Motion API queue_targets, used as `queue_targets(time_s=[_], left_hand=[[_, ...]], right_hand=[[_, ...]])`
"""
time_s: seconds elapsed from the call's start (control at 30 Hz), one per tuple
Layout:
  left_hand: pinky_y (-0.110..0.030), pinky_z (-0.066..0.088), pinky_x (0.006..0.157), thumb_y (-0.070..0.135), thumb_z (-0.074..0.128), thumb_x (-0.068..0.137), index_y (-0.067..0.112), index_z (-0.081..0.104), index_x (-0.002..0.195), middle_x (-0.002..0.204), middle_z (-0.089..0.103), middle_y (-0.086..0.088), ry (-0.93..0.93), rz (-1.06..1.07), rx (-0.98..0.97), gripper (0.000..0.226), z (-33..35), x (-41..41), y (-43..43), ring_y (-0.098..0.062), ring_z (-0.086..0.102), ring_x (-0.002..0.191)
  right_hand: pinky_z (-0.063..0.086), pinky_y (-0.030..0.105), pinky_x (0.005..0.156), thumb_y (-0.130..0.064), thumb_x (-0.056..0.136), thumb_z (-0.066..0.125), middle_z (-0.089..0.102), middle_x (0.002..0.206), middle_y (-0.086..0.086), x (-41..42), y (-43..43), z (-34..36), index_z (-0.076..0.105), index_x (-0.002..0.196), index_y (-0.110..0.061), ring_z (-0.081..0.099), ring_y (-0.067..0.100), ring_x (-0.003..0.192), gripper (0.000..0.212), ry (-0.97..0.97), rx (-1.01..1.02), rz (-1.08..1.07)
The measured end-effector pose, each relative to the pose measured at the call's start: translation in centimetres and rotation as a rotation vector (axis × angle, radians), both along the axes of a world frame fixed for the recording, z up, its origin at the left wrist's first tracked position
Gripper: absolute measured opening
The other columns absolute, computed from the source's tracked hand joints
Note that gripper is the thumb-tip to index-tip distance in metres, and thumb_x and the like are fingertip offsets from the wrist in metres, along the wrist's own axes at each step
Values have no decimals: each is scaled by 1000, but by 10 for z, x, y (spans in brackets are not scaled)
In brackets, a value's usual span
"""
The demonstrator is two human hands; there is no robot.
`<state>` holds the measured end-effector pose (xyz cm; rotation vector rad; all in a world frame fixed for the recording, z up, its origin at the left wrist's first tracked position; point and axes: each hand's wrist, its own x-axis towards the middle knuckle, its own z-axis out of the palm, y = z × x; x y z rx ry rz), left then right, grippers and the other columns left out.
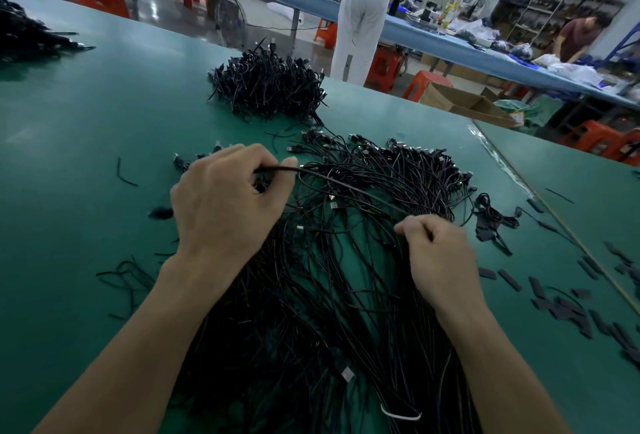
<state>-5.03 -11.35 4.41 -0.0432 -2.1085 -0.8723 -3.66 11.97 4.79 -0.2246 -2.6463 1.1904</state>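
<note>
The left hand (225, 198) is curled, thumb and forefinger pinching one black cable (363, 191). The cable runs taut toward 4 o'clock into the right hand (436, 253), whose fingers are folded tight around its other end. The cable is lifted just above the loose cable heap (329, 295), which spreads under both wrists and down to 6 o'clock.

The green table (86, 128) has its far edge running from 10 o'clock across to 1 o'clock. At 3 o'clock a taped seam (512, 177) slants down to 4 o'clock, and a second green surface lies beyond it. The widest bare room is at 9 o'clock, left of the left hand, broken only by a few short cable scraps (124, 274) at 8 o'clock. At 12 o'clock a bundled cable pile (266, 87) sits close to the far edge, well apart from the hands. Another dark pile (27, 31) lies at 10 o'clock. From 3 to 4 o'clock, flat black strips (561, 309) litter the table on both sides of the seam, near the right forearm.

Beyond the far edge at 1 o'clock an open cardboard box (460, 101) stands on the floor with its flaps spread; what it holds cannot be seen. A standing person (360, 18) is at 12 o'clock, beside a long blue bench (450, 42).
</note>
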Motion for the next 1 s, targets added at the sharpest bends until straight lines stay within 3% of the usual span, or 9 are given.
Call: queue_targets(time_s=[0.1,0.23,0.4,0.57,0.67,0.73,0.83,0.93,1.0], left_hand=[[-20,31,43,56,38,101,20,50,57,46,42,13,-174,-61,-133,58,-2,-2,2,-8,41,37],[-23,33,42,58,26,98,23,44,62,53,45,10,-412,-187,-367,54,-12,0,17,-8,42,40],[-30,28,48,57,25,90,26,37,66,64,46,7,-551,-276,-430,41,-18,0,21,-17,46,56],[-26,36,48,77,45,79,25,55,65,52,52,11,-505,-547,-44,54,-16,0,17,-4,44,45],[-33,43,55,85,40,78,21,66,66,51,47,-2,-646,-735,177,71,-12,2,17,-22,46,46],[-35,41,59,80,35,84,20,71,64,56,37,-16,-799,-890,296,73,-9,6,21,-31,36,49],[-23,27,46,66,35,97,19,73,68,50,25,-2,-940,-1245,426,67,-2,15,33,-18,21,44],[-17,26,41,60,39,99,17,73,77,50,26,6,-882,-1454,659,58,4,21,37,-9,23,41],[-16,27,39,58,43,96,18,73,79,51,29,9,-763,-1388,917,53,7,20,37,-7,24,42]], right_hand=[[41,22,52,-40,102,44,53,65,-11,3,-2,-4,62,89,-24,48,4,53,28,-190,235,114],[49,32,76,-42,101,44,59,103,-15,14,-29,-1,46,136,-42,56,6,81,35,-139,201,305],[35,20,39,-43,99,50,56,57,-14,21,-49,3,66,90,-30,45,8,42,23,47,-1,427],[24,17,37,-44,97,56,45,41,-11,14,-34,4,66,71,-23,34,4,36,34,134,-34,286],[34,33,42,-48,93,59,49,50,7,10,-25,6,67,71,-22,38,12,44,35,189,-185,180],[35,34,46,-51,90,60,47,53,12,8,-26,8,66,71,-22,38,16,49,36,218,-275,167],[35,27,42,-53,87,58,44,50,-6,8,-32,11,66,72,-22,38,9,48,35,213,-385,237],[40,47,47,-53,89,57,51,61,18,12,-37,8,63,72,-9,44,20,55,48,52,-371,396],[30,42,47,-47,94,60,47,59,14,18,-41,4,62,73,-10,38,16,52,42,-72,-257,488]])
